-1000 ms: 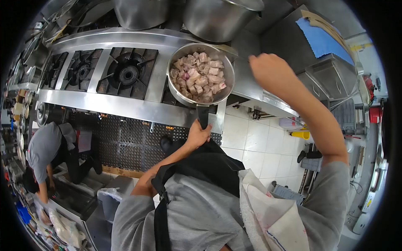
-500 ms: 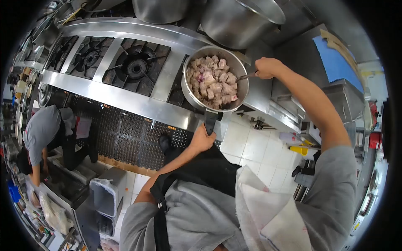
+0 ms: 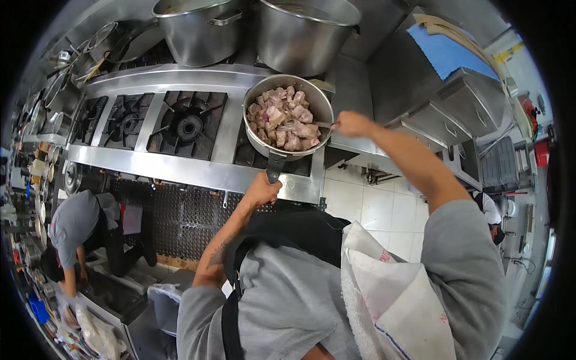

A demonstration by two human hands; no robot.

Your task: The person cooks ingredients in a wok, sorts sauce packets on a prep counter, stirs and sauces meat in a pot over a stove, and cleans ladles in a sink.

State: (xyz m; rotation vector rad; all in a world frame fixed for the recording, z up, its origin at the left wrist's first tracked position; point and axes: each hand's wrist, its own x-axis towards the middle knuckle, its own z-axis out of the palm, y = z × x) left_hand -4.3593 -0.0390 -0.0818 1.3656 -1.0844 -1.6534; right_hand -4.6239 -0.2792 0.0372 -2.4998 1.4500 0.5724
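A metal pot [image 3: 248, 122] full of pale chunks of meat [image 3: 287, 120] sits on the right-hand end of the stove. Its black long handle [image 3: 275, 166] points toward me, and my left hand [image 3: 263, 189] is closed round it. At the pot's right rim, my right hand [image 3: 354, 124], slightly blurred, grips a stirring utensil [image 3: 324, 125]. Only a short length of its metal handle shows; the working end is buried among the meat, so I cannot tell whether it is a spoon or a spatula.
Two large stockpots [image 3: 201, 36] stand behind the pot. Black burner grates [image 3: 187, 124] line the stove [image 3: 138, 157] to the left. A crouching person [image 3: 81, 225] is at the lower left near a grey bin [image 3: 163, 309]. Drawers and a blue cloth [image 3: 447, 51] are on the right.
The view has shifted, bringing more of the stockpots in. The meat pieces lie differently, and my right hand has moved with the utensil along the rim. Both hands keep their holds.
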